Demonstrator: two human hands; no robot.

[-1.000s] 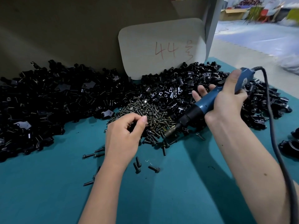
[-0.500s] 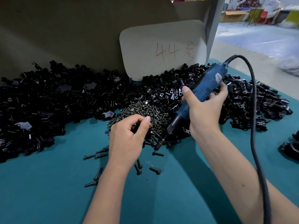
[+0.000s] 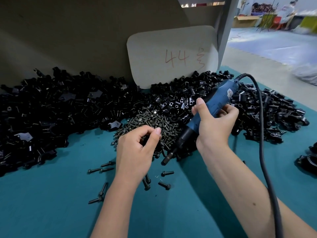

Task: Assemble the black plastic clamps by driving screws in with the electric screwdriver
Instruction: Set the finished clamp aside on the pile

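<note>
Black clamp parts (image 3: 51,114) ring the screw pile (image 3: 154,121); left hand (image 3: 137,152) still pinches there, contents unclear; right hand (image 3: 214,124) grips the screwdriver (image 3: 205,114), now lower.

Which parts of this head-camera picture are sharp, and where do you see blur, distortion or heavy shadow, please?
Head view: the hands and the screw pile are sharp; the left hand hovers over it, the right hand grips the electric screwdriver. The far room at upper right is smeared. Wide-angle bending curves the grey post. The black clamps at left sink into shadow, with detail lost.
</note>
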